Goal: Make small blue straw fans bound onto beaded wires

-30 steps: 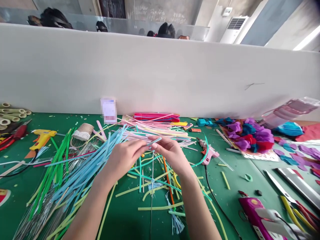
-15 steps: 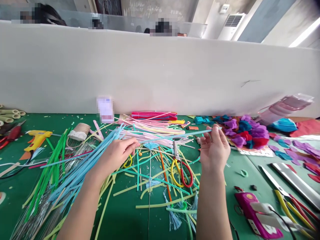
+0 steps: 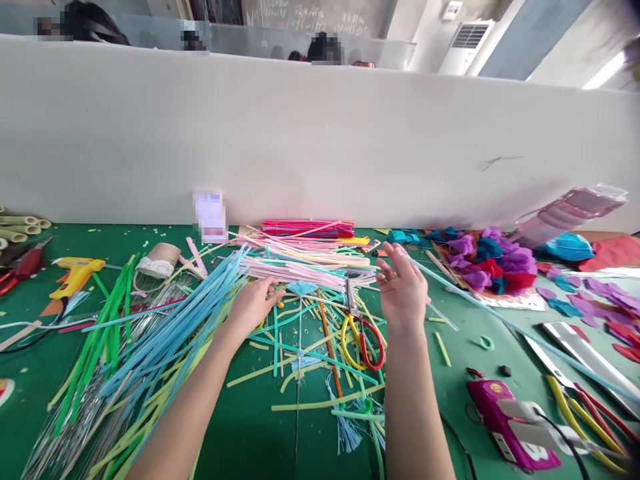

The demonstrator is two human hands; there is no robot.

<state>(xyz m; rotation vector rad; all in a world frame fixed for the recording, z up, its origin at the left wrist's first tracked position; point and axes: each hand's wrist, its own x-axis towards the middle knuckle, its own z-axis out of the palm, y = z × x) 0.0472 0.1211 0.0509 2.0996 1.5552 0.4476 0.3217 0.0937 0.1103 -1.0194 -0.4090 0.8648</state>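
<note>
My right hand (image 3: 403, 287) is raised right of the scissors, palm toward me. Its thumb and fingers close on one end of a long blue pipe cleaner (image 3: 500, 310), which slants away to the lower right. Left of centre, my left hand (image 3: 254, 303) has loosely bent fingers, somewhat apart, and nothing shows between them. Its fingertips are close to a small blue piece (image 3: 301, 288) on top of a thin upright wire (image 3: 299, 373). Under my left wrist and forearm lies a bundle of blue pipe cleaners (image 3: 175, 327).
Red-and-yellow scissors (image 3: 361, 333) lie between my hands, among scattered green and yellow strips. Pink pipe cleaners (image 3: 300, 270) lie behind. A yellow glue gun (image 3: 75, 277) and twine spool (image 3: 159, 260) are left. Purple petals (image 3: 490, 257), larger scissors (image 3: 565, 387) and a magenta device (image 3: 505, 420) are right.
My right hand has moved left and slightly down; the blue pipe cleaner that stretched between my hands now trails to the lower right. My left hand has shifted slightly right, its fingers looser.
</note>
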